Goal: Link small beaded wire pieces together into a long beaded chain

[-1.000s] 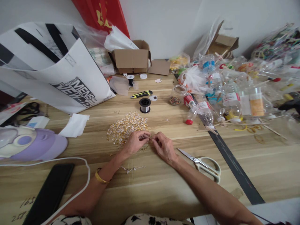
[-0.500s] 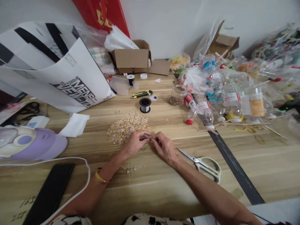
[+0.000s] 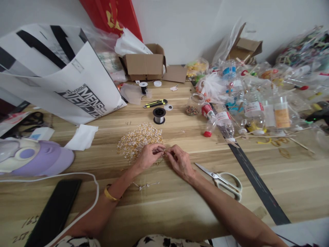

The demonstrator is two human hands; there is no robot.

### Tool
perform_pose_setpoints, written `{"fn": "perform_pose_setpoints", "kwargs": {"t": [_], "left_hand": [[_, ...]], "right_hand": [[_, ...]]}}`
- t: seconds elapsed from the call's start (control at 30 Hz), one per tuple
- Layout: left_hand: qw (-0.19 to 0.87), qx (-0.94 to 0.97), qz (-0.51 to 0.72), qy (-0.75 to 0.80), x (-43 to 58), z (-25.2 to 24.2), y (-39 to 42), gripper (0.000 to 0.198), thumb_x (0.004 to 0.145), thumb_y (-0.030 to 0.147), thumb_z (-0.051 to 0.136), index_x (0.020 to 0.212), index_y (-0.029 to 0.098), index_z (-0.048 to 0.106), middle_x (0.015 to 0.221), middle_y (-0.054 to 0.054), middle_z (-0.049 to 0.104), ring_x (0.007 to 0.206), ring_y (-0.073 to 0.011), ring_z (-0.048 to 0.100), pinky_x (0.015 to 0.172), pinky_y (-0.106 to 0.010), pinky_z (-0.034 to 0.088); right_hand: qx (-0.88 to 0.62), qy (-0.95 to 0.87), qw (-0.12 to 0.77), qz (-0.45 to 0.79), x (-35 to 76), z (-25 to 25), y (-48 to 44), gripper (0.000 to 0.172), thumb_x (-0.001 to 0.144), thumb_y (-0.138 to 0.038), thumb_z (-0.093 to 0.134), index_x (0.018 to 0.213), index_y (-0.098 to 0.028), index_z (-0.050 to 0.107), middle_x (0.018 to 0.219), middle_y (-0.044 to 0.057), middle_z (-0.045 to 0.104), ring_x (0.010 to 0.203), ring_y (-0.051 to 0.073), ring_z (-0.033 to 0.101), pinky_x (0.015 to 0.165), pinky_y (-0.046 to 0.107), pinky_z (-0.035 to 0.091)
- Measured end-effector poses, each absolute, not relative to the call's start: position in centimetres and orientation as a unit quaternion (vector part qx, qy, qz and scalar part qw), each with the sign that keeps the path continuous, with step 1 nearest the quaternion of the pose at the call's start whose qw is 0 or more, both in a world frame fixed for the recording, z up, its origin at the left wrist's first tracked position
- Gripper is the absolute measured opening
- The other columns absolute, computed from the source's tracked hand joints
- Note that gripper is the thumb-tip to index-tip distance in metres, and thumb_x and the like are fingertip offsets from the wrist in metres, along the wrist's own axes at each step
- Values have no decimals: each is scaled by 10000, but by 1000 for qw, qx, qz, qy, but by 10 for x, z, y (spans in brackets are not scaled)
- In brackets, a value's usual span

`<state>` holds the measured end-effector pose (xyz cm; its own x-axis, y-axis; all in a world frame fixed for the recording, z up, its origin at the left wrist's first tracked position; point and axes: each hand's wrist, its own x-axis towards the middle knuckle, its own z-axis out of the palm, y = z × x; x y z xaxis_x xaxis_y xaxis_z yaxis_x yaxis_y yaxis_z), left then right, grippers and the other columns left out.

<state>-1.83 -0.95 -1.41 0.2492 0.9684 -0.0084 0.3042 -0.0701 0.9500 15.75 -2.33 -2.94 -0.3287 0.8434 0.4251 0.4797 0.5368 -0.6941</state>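
My left hand and my right hand almost meet at the near right edge of a pile of gold and clear beads. Both are closed in a pinch on a tiny gold-coloured piece between the fingertips; its exact shape is too small to tell. Below my left hand, a short beaded chain lies on the wooden table. Open-bladed or closed, the scissors rest beside my right forearm. A spool of wire stands beyond the pile.
Yellow-black cutters and a glass jar of beads are farther back. Plastic bottles crowd the right side. On the left are a white paper bag, a purple device, a black phone-like slab and a white cable.
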Motion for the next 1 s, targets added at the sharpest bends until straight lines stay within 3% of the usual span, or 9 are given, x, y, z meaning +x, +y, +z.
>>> {"fn": "perform_pose_setpoints", "kwargs": {"t": [0.77,1.0], "left_hand": [[497,622,358,488,-16,-13,-11,222,724,117,648,943,117,682,814,-75,736,758,-172,691,740,-295,556],[541,599,354,473,-18,-10,-10,210,761,191,656,951,104,660,805,-78,732,698,-154,683,721,-294,556]], "right_hand": [[-427,-787,385,226,157,-31,-23,99,918,-222,481,890,-195,571,801,35,595,676,140,567,602,238,427],[-429,-784,387,227,158,-31,-23,88,912,-212,482,876,-199,561,801,36,601,684,144,579,603,240,431]]}}
